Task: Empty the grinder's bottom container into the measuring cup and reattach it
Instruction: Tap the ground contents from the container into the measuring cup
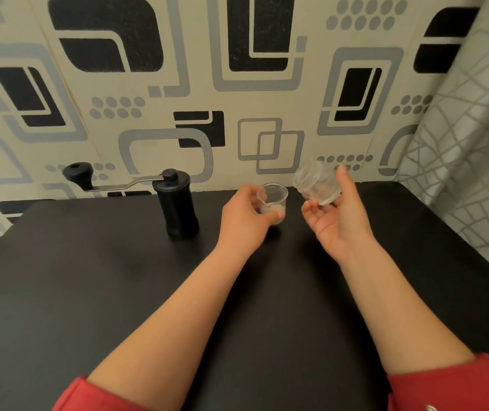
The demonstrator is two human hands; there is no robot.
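Observation:
A small clear measuring cup (273, 200) stands on the black table (118, 277) with white powder in its bottom. My left hand (244, 215) grips it from the left side. To its right, my right hand (336, 215) holds the grinder's clear bottom container (315, 183) lifted off the table and tilted, its mouth turned toward the upper left, above and right of the cup. The black grinder body (178, 207) with its crank handle (78, 173) stands upright on the table, left of the cup, without its container.
A patterned wall (237, 84) rises right behind the table's far edge. A grey patterned curtain (468, 158) hangs along the table's right side. Red sleeves show at the bottom of the view.

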